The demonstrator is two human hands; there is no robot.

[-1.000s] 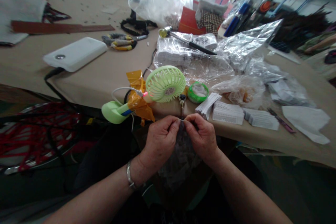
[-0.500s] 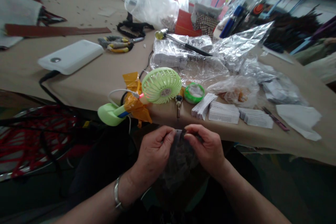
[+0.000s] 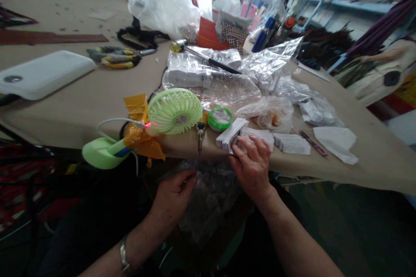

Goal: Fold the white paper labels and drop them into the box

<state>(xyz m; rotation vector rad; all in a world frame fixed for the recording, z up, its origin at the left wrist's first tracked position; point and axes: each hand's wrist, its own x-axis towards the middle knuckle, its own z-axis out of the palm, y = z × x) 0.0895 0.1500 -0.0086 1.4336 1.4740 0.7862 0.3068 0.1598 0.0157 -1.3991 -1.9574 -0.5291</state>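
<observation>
My right hand [image 3: 252,163] reaches over the table edge, its fingers spread and resting on the stacks of small white labels [image 3: 231,133]. My left hand [image 3: 175,191] stays low in front of my lap. Its fingers are curled on the edge of a clear plastic bag [image 3: 208,199] with dark contents. That bag lies on my lap between both hands. A small metal-tipped tool [image 3: 199,132] hangs over the table edge just left of the labels.
A green mini fan [image 3: 175,110] taped with orange tape stands at the table edge, beside a green tape roll [image 3: 220,117]. Further back lie a white power bank [image 3: 42,73], pliers [image 3: 113,56], a hammer [image 3: 201,54] and crinkled plastic bags [image 3: 211,78]. A pink pen [image 3: 313,143] lies right.
The hands have parted. My right hand rose from the lap to the label stacks on the table, and my left hand dropped lower with the bag. The view swung right.
</observation>
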